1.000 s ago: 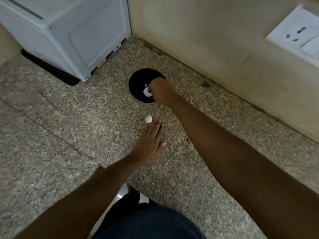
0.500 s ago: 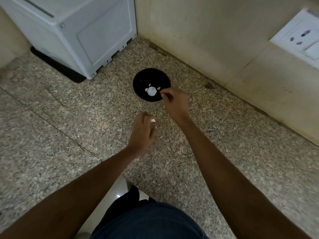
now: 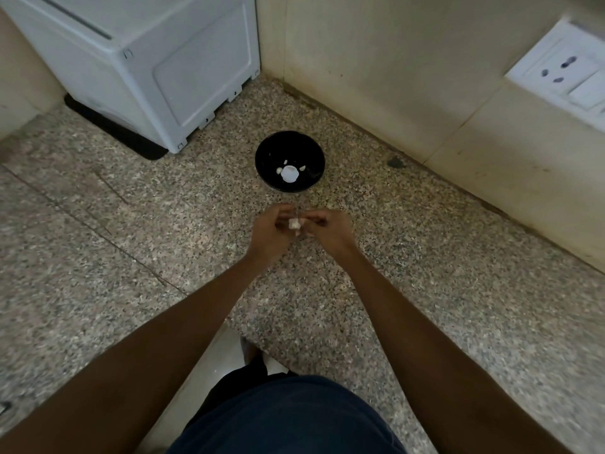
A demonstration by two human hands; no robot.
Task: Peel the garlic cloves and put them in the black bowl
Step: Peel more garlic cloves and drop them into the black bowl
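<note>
Garlic clove (image 3: 294,224) pinched between left hand (image 3: 271,229) and right hand (image 3: 328,228), fingertips together | black bowl (image 3: 290,161) straight ahead, near | equally reachable by either hand

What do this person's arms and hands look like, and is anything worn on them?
Both forearms are bare up to the frame's edge: no sleeves show. The left hand and right hand wear no gloves, and no watch, bracelet or ring is visible, though the fingers are small and slightly blurred. The only clothing in view is a dark blue garment at the bottom.
</note>
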